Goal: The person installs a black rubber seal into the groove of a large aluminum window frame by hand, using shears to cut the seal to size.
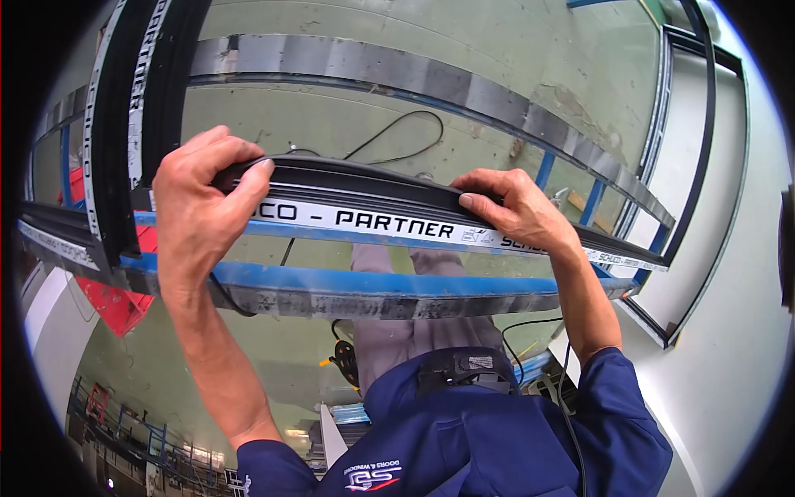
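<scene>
A black window frame profile (348,197) runs across in front of me, its side covered by white protective tape (364,222) printed with "PARTNER". Along its top edge lies a black rubber gasket (364,168), bowed slightly upward between my hands. My left hand (203,186) pinches the gasket near the frame's left corner, thumb and fingers closed on it. Farther right, my right hand (513,203) is closed too, with thumb and fingertips on the gasket at the profile's edge. The fingertips' undersides are hidden.
The frame rests on a blue steel stand with worn grey-topped rails (414,306). Upright taped profiles (157,83) rise at the left. A loose black cable (439,124) lies on the green floor. Another dark frame (712,166) leans against the wall at right. A red container (116,306) is lower left.
</scene>
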`<act>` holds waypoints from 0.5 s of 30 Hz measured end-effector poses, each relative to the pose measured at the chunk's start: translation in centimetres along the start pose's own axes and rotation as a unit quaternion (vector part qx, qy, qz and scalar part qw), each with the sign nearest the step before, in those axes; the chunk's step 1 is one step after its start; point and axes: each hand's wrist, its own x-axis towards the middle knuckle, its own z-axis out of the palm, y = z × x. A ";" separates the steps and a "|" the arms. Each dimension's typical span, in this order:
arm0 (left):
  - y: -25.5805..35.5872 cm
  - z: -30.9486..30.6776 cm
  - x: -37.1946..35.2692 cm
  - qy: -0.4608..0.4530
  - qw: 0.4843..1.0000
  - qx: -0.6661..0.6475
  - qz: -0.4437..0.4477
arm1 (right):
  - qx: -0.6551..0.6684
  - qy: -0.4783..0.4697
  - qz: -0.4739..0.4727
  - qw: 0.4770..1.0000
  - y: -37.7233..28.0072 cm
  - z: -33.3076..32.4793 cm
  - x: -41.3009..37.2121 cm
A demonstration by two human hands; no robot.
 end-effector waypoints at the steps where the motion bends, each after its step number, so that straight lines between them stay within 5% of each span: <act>1: -0.7 0.1 0.2 0.002 0.999 0.002 0.055 | 0.000 0.008 -0.006 1.000 -0.2 0.1 0.0; 15: -1.5 1.7 0.4 0.050 0.999 -0.003 0.009 | -0.143 -0.041 -0.054 0.987 -1.0 -0.6 1.3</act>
